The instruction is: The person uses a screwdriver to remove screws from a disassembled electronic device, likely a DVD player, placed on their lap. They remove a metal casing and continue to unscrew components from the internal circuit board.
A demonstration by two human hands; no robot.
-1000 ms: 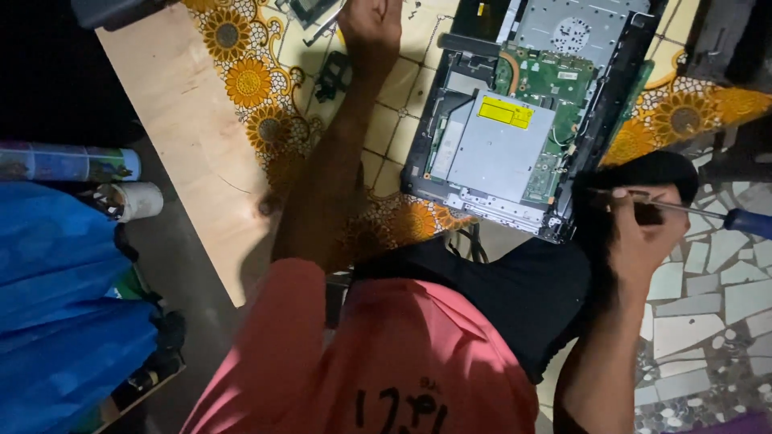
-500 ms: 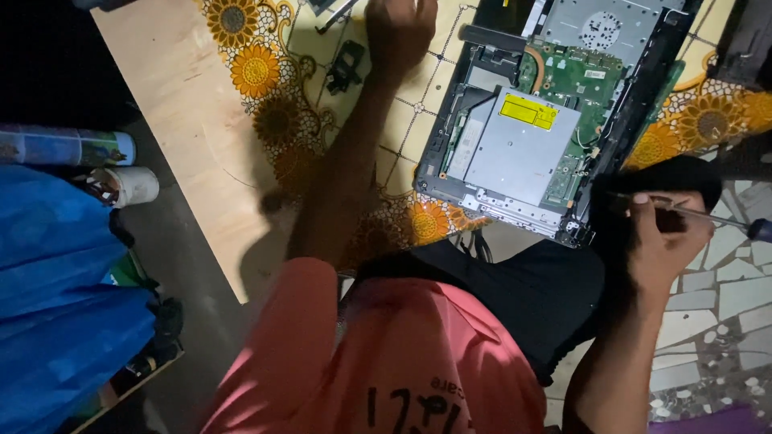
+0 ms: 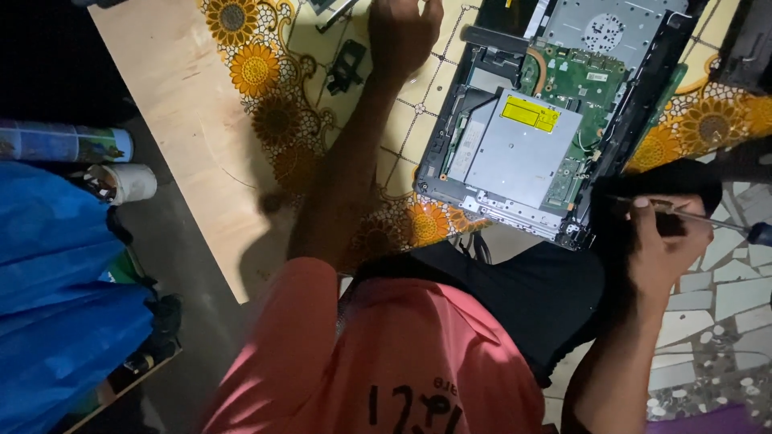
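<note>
1. Laptop [image 3: 547, 137] lies opened on the sunflower cloth [image 3: 265, 88], just past the person's knees: its cover is already off, so the green board [image 3: 583, 76], the silver drive [image 3: 519, 153] with a yellow sticker, and a grey plate near the top edge are all bare.
2. Judging by that, the opening-up is done; the drive and board are still seated, so the inner parts look untouched.
3. Right hand [image 3: 663, 241] sits at the laptop's near right corner, fingers curled and pinching the shaft of a screwdriver [image 3: 708, 221] whose blue handle points right; the tip is near the corner, but I cannot tell whether it touches.
4. Left hand [image 3: 402, 32] reaches far over the cloth, top left of the laptop; its fingers run past the frame's edge, so whether they are spread or gripping I cannot tell.
5. Small black part [image 3: 346, 68] lies loose just beside that hand.
6. Wooden board [image 3: 177, 120] under the cloth; a can [image 3: 64, 141] and a white cup [image 3: 125, 183] beside blue fabric [image 3: 56, 321] at left.
7. Dim light and the person's own shadow hide the laptop's right rim.
</note>
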